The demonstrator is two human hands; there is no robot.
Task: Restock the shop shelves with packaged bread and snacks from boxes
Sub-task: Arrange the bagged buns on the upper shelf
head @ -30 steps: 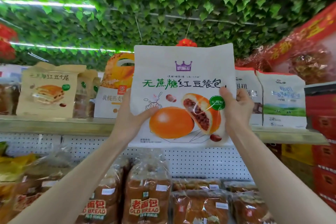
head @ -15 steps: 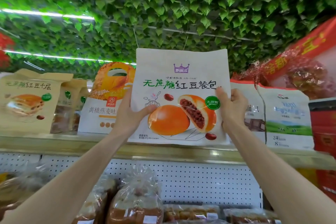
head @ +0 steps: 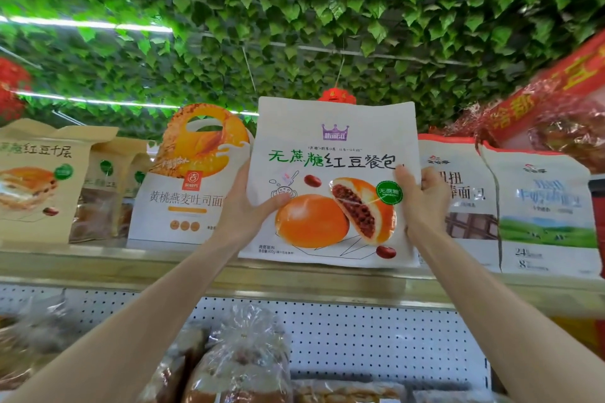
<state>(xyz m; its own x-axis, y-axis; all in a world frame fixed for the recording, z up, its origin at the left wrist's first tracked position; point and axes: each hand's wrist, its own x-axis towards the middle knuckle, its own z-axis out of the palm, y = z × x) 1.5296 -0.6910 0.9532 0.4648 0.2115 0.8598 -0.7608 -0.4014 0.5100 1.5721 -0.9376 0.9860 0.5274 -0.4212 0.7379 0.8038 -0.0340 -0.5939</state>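
Both bare forearms rise from the lower corners and converge upward. The left hand grips the left edge of a white printed bread bag, thumb laid across its front and fingers hidden behind. The right hand grips the right edge, thumb forward and fingers curled behind.

The one camera rides on my head and looks forward and up, so the top shelf edge crosses the lower middle and the leafy ceiling fills the upper half. It sits close: my forearms stretch from the bottom corners, and my left hand and right hand grip the white bread bag dead centre.
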